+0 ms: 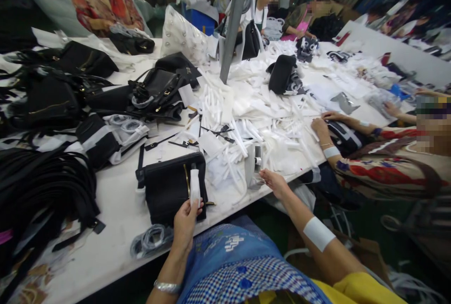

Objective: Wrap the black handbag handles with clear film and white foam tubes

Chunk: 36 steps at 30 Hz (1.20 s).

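A black handbag point(169, 186) with a gold zipper lies on the table in front of me. My left hand point(186, 222) is at its lower right edge, fingers closed on a white wrapping strip point(195, 184) that lies along the zipper. To the right, my right hand point(275, 183) has its fingertips pinched at the side of what looks like a tape dispenser point(251, 167) by the table edge. Whatever is between those fingertips is too small to make out. A coiled strap in clear wrap point(151, 240) sits below the bag.
Many black straps point(45, 191) are heaped at the left, with several black bags point(162, 88) behind. White paper tubes and scraps point(225, 102) cover the middle, around a metal post point(234, 27). A co-worker's hands point(322, 128) work at the right; other people stand across the table.
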Tool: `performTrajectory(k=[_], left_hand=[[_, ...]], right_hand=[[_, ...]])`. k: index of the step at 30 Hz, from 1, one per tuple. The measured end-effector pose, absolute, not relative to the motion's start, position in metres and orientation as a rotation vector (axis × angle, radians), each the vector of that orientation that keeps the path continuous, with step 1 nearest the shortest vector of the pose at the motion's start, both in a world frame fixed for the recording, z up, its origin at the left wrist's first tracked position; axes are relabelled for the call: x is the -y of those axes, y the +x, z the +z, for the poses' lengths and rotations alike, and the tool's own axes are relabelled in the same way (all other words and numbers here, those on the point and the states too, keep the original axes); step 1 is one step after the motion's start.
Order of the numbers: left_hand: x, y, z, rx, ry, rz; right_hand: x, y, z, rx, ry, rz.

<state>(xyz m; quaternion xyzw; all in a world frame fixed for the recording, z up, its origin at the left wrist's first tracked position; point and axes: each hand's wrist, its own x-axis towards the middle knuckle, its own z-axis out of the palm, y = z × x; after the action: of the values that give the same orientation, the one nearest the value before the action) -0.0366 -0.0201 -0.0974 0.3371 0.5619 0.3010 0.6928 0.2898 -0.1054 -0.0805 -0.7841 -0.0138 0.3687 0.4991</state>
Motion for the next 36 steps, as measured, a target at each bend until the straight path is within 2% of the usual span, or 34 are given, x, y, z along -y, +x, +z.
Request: performTrajectory(k=[7,13,17,20,25,28,36], left_hand=[[0.021,-0.037,-0.098,-1.270,0.774,0.663],[0.021,-0.036,-0.100,-1.260,0.767,0.655],[0.022,-0.036,-0.101,-1.266,0.783,0.670],[0.022,-0.035,-0.100,-1.278,0.822,0.690],[0.023,-0.031,-0.093,-1.302,0.855,0.741],[0.024,-0.029,-0.085,-1.290,0.905,0.752],[0.023,-0.036,-0.075,-1.307,1.119,0.773]], right_hand=[[0.151,0.251,-0.050,-0.019,-1.654,0.851],[0.158,0.233,-0.090,-0.173,-1.532,0.907],[0.163,0.229,-0.121,-0.131,-1.712,0.940],[0.161,0.211,-0.123,-0.075,-1.781,1.102],[0.104,0.160,-0.081,0.572,-1.594,1.465],[0.053,0.132,-0.059,0.868,-1.486,1.512],[0.009,0.116,-0.084,1.021,-1.750,1.578]])
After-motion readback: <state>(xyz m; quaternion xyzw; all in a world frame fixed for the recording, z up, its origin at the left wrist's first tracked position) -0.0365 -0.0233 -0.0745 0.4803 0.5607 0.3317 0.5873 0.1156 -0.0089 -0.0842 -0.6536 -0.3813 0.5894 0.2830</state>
